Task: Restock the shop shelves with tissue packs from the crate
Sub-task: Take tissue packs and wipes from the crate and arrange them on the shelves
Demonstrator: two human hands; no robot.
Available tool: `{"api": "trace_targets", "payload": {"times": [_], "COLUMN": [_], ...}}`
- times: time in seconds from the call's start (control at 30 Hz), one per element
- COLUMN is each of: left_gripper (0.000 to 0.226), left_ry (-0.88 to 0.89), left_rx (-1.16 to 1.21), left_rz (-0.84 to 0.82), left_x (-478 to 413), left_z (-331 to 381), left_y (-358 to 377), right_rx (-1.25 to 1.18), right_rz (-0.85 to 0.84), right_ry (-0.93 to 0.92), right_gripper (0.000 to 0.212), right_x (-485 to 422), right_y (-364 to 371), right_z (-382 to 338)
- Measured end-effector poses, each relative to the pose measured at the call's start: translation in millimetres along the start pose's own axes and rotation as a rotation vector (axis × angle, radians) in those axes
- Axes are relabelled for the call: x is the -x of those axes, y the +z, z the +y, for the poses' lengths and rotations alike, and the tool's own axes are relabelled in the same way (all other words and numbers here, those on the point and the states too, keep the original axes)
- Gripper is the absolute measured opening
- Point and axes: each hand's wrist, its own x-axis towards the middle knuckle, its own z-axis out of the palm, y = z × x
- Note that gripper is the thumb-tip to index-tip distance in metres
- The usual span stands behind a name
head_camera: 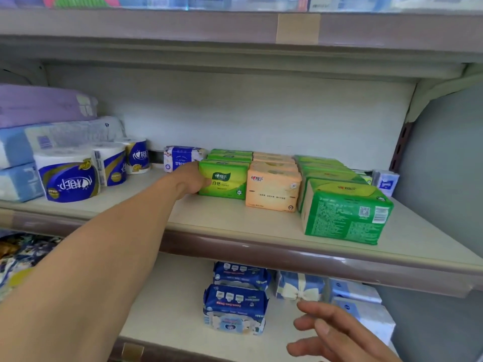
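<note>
- The left hand (192, 180) is wrapped round the left end of the front green tissue pack (223, 182). The thumb lies at the pack's front left edge. The other fingers are hidden behind the pack, so how far they close cannot be told.
- That pack stands upright on the middle shelf (235, 223), about midway along it and set back from the front edge. It heads a row of green packs that runs to the back wall.
- Touching its right side is a row of orange tissue packs (273, 189). Right of those is another row of green packs, and its front pack (345, 212) stands nearest the shelf's front edge.
- A small blue and white packet (385, 182) stands near the right end of the shelf.
- Behind the left hand a blue and white pack (180, 156) sits at the back wall.
- Toilet rolls (69, 176) stand toward the left end, beside stacked soft bundles (44, 105).
- The right hand (337, 333) hangs in front of the lower shelf (170, 304). Its fingers (311, 322) are apart, loosely bent and hold nothing.
- Two dark blue packs (235, 309) stand one behind the other on the lower shelf, with pale blue packs (366, 307) to their right.
</note>
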Motion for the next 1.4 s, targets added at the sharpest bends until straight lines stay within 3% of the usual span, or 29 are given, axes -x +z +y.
{"api": "trace_targets", "payload": {"times": [0.07, 0.13, 0.17, 0.37, 0.47, 0.53, 0.67, 1.0, 1.4], "left_gripper": [0.039, 0.040, 0.040, 0.044, 0.043, 0.035, 0.013, 0.009, 0.008], "left_ry": [0.016, 0.014, 0.009, -0.051, 0.028, 0.104, 0.203, 0.279, 0.057], "left_rx": [-0.058, -0.097, -0.112, -0.173, -0.230, -0.125, 0.088, 0.318, 0.429], "left_rz": [0.002, -0.001, 0.003, 0.152, 0.326, 0.357, 0.258, 0.185, 0.035], "left_x": [-2.1, -4.2, -5.0, 15.5, 61.7, 104.8, 198.6, 386.7, 476.0], "left_z": [3.0, 1.2, -1.0, 11.6, 28.0, 34.4, 42.9, 49.3, -55.9], "left_y": [4.0, 7.7, 8.6, 3.3, -2.3, -4.2, -3.2, 32.8, 168.5], "right_rx": [0.017, -0.016, -0.010, -0.038, -0.126, -0.137, -0.098, -0.040, 0.148], "right_rz": [0.024, 0.026, 0.031, 0.045, 0.043, 0.035, 0.008, -0.018, 0.064], "right_ry": [-0.009, -0.008, -0.003, -0.063, -0.165, -0.211, -0.266, -0.270, 0.041], "right_gripper": [0.081, 0.033, 0.018, 0.020, 0.028, 0.029, 0.022, 0.023, 0.020], "right_x": [-1.5, -0.1, -0.1, 11.3, 22.7, 32.6, 58.3, 130.9, 146.1], "right_y": [-0.5, 2.1, 2.2, 2.9, 10.3, 19.7, 29.8, 15.2, -15.4], "right_z": [6.2, 9.5, 11.2, -11.5, -34.1, -45.6, -54.8, -25.0, 116.6]}}
